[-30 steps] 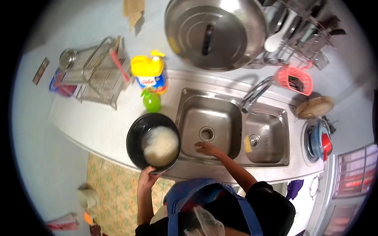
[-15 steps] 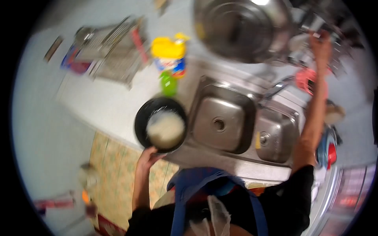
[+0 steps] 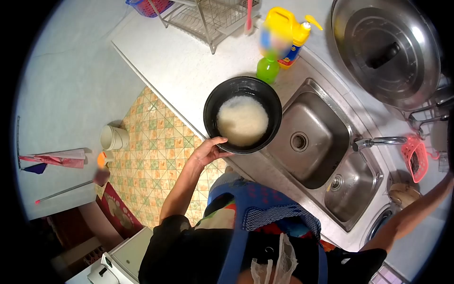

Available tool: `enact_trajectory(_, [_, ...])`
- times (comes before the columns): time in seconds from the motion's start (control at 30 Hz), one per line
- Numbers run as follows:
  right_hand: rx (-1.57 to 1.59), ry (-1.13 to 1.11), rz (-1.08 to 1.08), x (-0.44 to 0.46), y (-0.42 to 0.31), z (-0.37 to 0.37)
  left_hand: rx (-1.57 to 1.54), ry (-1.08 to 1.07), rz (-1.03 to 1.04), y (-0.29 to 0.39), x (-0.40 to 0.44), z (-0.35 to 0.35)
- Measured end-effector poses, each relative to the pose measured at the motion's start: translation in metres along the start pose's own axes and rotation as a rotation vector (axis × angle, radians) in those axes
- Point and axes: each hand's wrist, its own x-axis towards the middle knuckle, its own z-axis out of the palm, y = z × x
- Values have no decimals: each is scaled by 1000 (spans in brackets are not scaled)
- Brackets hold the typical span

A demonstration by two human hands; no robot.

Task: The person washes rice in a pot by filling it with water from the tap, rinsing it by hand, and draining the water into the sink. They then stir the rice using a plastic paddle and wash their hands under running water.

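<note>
A round black pot [image 3: 211, 106] stands on the white counter, left of the sink. Whitish rice [image 3: 243, 119] lies under water inside it. My left hand [image 3: 211, 151] grips the pot's near rim, thumb over the edge and fingers beneath. My right forearm [image 3: 416, 213] stretches out to the right edge, where the view cuts off the hand. Near the forearm's far end, a pink basket [image 3: 414, 158] and metal utensils [image 3: 428, 118] hang along the wall.
Right of the pot is a double-bowl steel sink [image 3: 307, 182] with a faucet [image 3: 380, 141]. Behind the pot stand a green bottle [image 3: 268, 71] and a yellow jug with a pump [image 3: 283, 21]. A dish rack [image 3: 208, 23] and large steel lid [image 3: 347, 42] are farther back.
My view has turned right-to-left, so the pot and sink appear shifted right. My right hand, earlier visible among the hanging utensils, is now beyond the edge. My left hand still holds the pot.
</note>
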Motion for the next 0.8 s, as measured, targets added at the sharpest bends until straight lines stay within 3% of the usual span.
enact_trajectory(0.03, [17,-17,131,-21,-19,11,-4,6,-3,-2,0,-3])
enact_trajectory(0.1, [153,-343,34,-55,-1,25,11,-63,27,-7,1,-8])
enact_trajectory(0.17, [308,-440,208,-124,-49,77,12,-75,26,-7,-3,-5])
enact_trajectory(0.27, [760,-861,544,-193,-107,156,-2,-91,65,-12,-5,-3])
enact_trajectory(0.33, [750,-1010,110,-239,-124,208,-19,-94,101,-16,-6,-2])
enact_trajectory(0.43, [873,-1317,142,-287,-158,251,-10,-75,181,-21,-8,0])
enact_trajectory(0.57, [812,-1306,-51,-323,-150,297,-37,-23,233,-27,-10,2])
enact_trajectory(0.63, [795,-1164,-66,-320,-145,314,-30,-20,241,-28,-10,2])
enact_trajectory(0.67, [730,-980,-224,-320,-144,319,-34,-19,242,-28,-9,2])
enact_trajectory(0.8, [751,-1122,-58,-293,-143,297,-17,-1,234,-26,-12,3])
